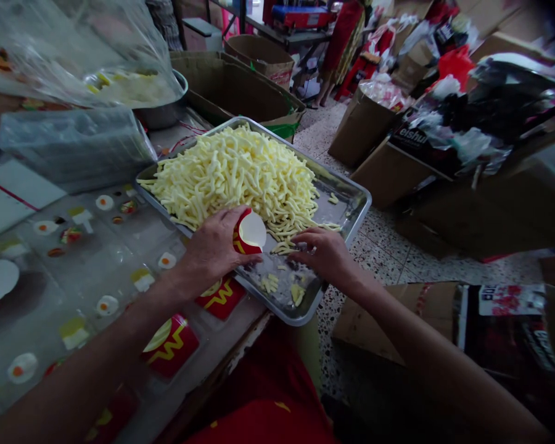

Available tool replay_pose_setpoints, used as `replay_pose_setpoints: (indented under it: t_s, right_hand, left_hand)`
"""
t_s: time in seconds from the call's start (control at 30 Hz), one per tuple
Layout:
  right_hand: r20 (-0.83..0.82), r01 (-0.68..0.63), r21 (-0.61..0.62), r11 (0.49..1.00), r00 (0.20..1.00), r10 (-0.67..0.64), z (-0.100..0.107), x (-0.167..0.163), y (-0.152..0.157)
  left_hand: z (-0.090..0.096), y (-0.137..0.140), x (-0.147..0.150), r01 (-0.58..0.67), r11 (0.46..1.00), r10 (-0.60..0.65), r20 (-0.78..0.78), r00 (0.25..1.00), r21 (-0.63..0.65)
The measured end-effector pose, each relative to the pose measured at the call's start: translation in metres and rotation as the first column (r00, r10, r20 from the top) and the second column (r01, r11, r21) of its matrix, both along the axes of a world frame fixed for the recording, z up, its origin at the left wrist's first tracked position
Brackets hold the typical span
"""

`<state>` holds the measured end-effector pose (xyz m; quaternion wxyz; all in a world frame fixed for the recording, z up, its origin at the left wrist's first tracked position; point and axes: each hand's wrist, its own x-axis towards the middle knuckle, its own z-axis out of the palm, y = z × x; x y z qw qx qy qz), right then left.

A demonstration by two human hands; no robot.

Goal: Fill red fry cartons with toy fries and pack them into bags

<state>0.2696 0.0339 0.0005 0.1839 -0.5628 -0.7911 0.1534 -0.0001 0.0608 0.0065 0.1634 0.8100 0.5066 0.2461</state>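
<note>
And here we are, low in the middle of the frame: the left hand (215, 243) has its grip closed around a red carton (241, 234), thumb below and fingers above, white inner side facing the camera. Just to its right comes the right hand (321, 250), fingers bent, tips down at the loose sticks (284, 248); that grip is partly closed, and whether it pinches anything I cannot tell.

Here's the relation that counts: the sticks lie between the two hands, right of the carton and directly at the right fingertips. They run mostly crosswise in the frame, and the right hand is the nearer one. Above both hands rises the big heap of pale yellow sticks (240, 172), tangled every which way.

All of it sits in a metal tray (361, 200), slanting from the upper left to the lower right, its bottom corner past the table (134, 256) edge. On that table, lower left, red printed cartons (171, 346) lie flat beneath the left forearm; a clear plastic bin (74, 148) stands upper left. Cardboard boxes (391, 169) crowd the right side over a speckled floor (379, 243), and a person (345, 37) stands at top centre-right.
</note>
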Motion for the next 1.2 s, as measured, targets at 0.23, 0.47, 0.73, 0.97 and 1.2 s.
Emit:
replay_pose_setpoints:
  t_s: [0.23,0.47,0.73,0.97,1.2]
  right_hand:
    - [0.304,-0.005,-0.069,0.998,0.952,0.026,0.002,-0.024,0.005]
    - [0.434,-0.089,-0.149,0.985,0.889,0.146,0.005,-0.035,-0.010]
    - [0.375,0.058,-0.121,0.991,0.927,-0.008,-0.009,-0.043,0.002]
    - [-0.370,0.156,-0.347,0.925,0.883,-0.288,-0.004,-0.046,0.009]
    - [-0.086,0.227,-0.018,0.974,0.970,-0.228,0.035,-0.074,0.034]
  left_hand:
    - [0.006,-0.005,0.001,0.065,0.997,-0.064,-0.053,0.997,0.028]
    - [0.008,-0.007,-0.003,0.105,0.994,-0.103,-0.066,0.992,0.026]
    - [0.010,-0.003,0.011,0.087,0.994,-0.101,-0.280,0.955,-0.063]
    - [0.011,-0.007,0.016,0.089,0.993,-0.110,-0.348,0.931,-0.076]
    - [0.010,0.002,0.051,-0.113,0.991,0.121,-0.115,0.986,0.072]
